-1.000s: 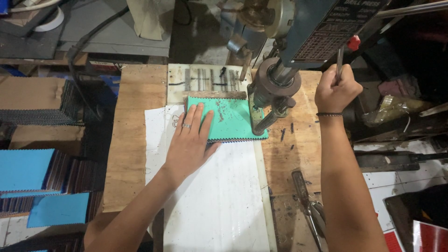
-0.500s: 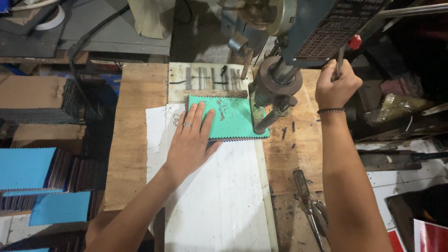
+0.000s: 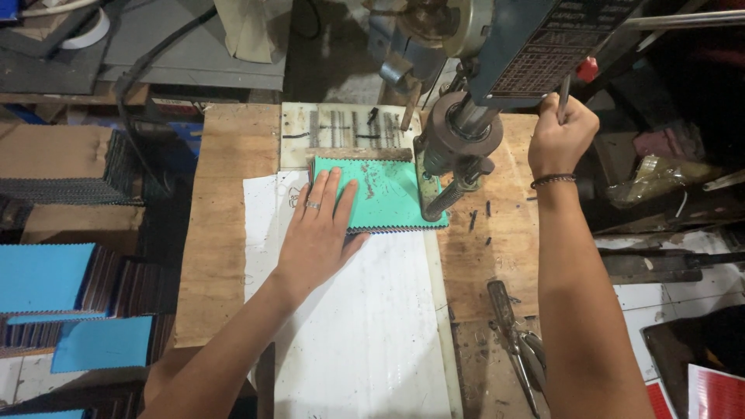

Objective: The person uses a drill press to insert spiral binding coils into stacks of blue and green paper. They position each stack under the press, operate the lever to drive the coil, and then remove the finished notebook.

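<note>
My left hand lies flat, fingers spread, on the left part of a stack of green swatch sheets with zigzag edges. The stack rests on a white sheet on the wooden table, pushed against a scored backstop. The drill press spindle stands over the stack's right edge. My right hand is closed around the thin metal feed lever of the drill press. A bracelet sits on that wrist, a ring on the left hand.
Pliers lie on the table at the lower right. Small dark bits are scattered beside the stack. Blue swatch stacks and cardboard boxes stand to the left. A red sheet shows at the bottom right.
My right hand has moved slightly up and away with the lever. The left hand stays pressed on the green stack.
</note>
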